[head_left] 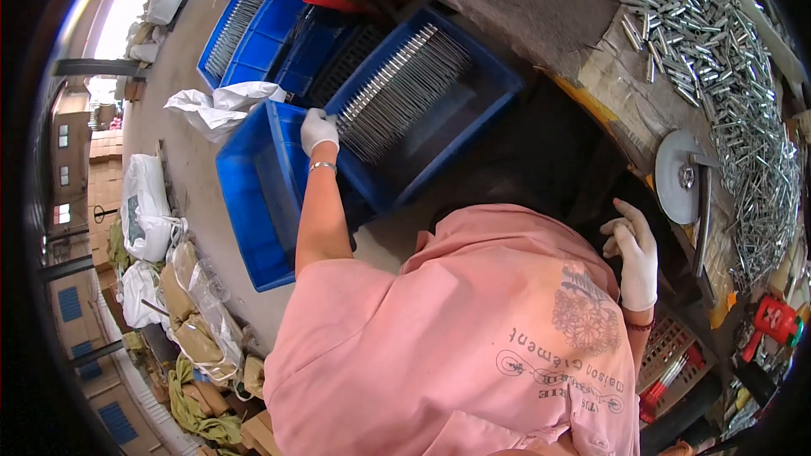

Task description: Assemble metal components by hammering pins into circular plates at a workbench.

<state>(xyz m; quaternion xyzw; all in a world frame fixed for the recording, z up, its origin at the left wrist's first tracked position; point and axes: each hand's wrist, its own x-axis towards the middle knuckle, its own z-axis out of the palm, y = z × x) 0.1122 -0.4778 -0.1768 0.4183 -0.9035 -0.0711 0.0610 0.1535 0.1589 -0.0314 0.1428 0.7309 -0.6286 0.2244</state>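
My left hand (319,131), in a white glove, is closed on the near-left rim of a blue plastic bin (473,131). Inside that bin lies a neat row of thin metal rods (404,93) with shiny thicker ends. Just left of the hand stands another blue bin (262,203), its visible inside holding no rods. Off to the right, my right hand (634,253) hangs beside the workbench edge, gloved in white with one fingertip bare. Its fingers are apart and slightly bent, with nothing in them. Nearby on the bench is a round grey metal disc (678,176) with a bar.
A big heap of small shiny metal pieces (718,59) covers the right side of the bench (507,0). Another blue bin of rods (253,17) sits at the far left. White sacks (150,211) line the left floor. At lower right are a red tool (773,325) and a plastic basket (663,350).
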